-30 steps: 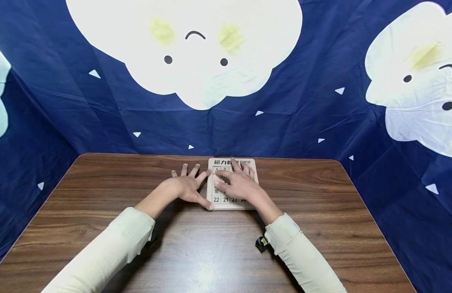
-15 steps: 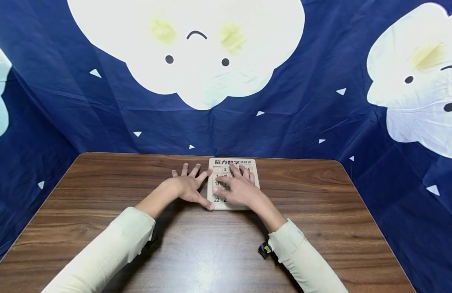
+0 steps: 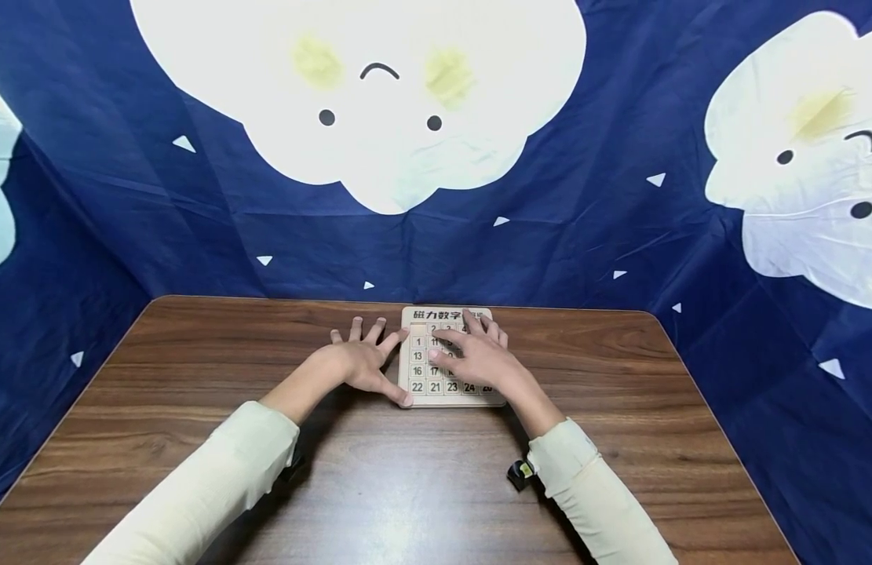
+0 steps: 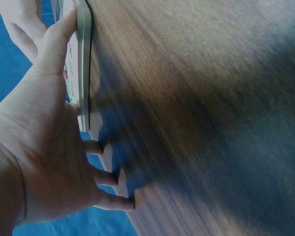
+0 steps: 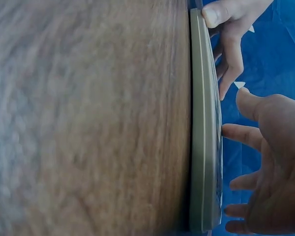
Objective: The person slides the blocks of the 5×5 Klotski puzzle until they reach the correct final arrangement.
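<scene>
A pale wooden sliding number puzzle (image 3: 405, 369) lies flat near the table's far edge, its tiles bearing black numbers. Its top left slot is vacant, with the 1 tile (image 3: 417, 342) directly below. My left hand (image 3: 365, 364) is spread at the board's left side, thumb on the lower left corner and index fingertip at the upper left edge. Over the tiles is my right hand (image 3: 480, 357), its index fingertip close by the 2 and 11 tiles and its other fingers extended. The right wrist view shows the right index fingertip right at the face of the puzzle (image 5: 201, 123).
The brown wooden table (image 3: 393, 486) spreads out toward the person. Behind it hangs a dark blue cloth (image 3: 322, 235) with white cloud faces. A small black device (image 3: 520, 474) sits by the right cuff.
The 1 tile has slid down one slot from the top left corner, leaving a gap there. My right hand has then shifted right across the tiles. The left hand stays in place.
</scene>
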Motion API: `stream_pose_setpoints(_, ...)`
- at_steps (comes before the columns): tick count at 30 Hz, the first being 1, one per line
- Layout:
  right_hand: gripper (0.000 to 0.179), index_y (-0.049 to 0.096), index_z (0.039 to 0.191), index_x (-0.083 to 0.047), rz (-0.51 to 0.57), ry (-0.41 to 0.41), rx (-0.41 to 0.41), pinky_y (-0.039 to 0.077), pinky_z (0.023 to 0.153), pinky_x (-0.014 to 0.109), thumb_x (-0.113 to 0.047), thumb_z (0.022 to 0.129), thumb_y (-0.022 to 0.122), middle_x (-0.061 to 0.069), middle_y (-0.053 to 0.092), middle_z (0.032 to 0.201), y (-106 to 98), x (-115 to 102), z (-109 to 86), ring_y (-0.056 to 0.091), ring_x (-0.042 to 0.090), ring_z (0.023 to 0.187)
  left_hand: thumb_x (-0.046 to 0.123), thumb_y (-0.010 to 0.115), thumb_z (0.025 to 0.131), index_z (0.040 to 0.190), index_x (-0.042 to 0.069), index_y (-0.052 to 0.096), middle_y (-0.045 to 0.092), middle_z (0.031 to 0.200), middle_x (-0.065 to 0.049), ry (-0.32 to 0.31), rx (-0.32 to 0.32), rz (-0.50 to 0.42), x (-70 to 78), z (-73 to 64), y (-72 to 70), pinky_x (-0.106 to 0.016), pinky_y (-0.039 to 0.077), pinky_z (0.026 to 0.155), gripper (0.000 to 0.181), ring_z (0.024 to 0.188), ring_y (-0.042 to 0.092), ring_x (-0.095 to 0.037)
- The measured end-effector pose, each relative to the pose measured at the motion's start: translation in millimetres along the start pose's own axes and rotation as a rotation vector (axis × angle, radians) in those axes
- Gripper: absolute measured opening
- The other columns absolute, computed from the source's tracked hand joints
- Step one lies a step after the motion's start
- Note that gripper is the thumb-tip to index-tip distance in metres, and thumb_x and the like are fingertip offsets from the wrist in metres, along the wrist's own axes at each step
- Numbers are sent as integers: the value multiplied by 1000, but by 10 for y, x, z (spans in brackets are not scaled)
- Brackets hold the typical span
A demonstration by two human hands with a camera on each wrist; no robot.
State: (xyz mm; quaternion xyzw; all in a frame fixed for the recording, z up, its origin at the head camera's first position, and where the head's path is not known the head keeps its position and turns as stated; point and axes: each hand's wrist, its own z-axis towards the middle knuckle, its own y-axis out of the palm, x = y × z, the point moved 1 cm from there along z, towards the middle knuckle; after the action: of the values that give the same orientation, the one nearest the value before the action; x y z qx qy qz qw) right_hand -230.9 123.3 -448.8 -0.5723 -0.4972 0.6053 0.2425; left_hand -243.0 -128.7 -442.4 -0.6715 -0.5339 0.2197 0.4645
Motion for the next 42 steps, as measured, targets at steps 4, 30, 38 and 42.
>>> stream_pose_setpoints(4, 61, 60, 165, -36, -3, 2, 1, 11, 138, 76, -64, 111, 61, 21, 12, 191, 6, 3, 27, 8, 60, 173, 100, 77, 71, 183, 32, 5, -3, 189, -28, 3, 6, -4, -29, 24, 21, -96, 1, 124, 149, 168, -10, -69)
stream_pose_setpoints(30, 65, 56, 168, -35, -95, -71, 35, 12, 139, 76, -62, 110, 61, 22, 14, 190, 107, -160, 86, 12, 57, 173, 103, 73, 70, 183, 33, 4, -4, 190, -28, -1, 12, 19, -39, 78, 46, -97, 5, 124, 150, 169, -8, -69)
stream_pose_setpoints(38, 71, 52, 170, -35, -170, -29, 79, 11, 141, 73, -68, 108, 60, 23, 15, 190, 22, 33, -20, 9, 53, 176, 91, 76, 83, 184, 28, 4, -4, 190, -27, -1, 10, 14, 28, -35, -17, -93, 7, 128, 139, 171, -7, -66)
stream_pose_setpoints(42, 72, 56, 169, -31, -180, -20, 76, 7, 143, 70, -70, 108, 60, 23, 15, 189, -26, 86, -87, 4, 50, 177, 91, 77, 82, 184, 29, 3, -5, 190, -26, -2, 11, 15, 16, -26, -10, -93, 6, 128, 140, 171, -9, -66)
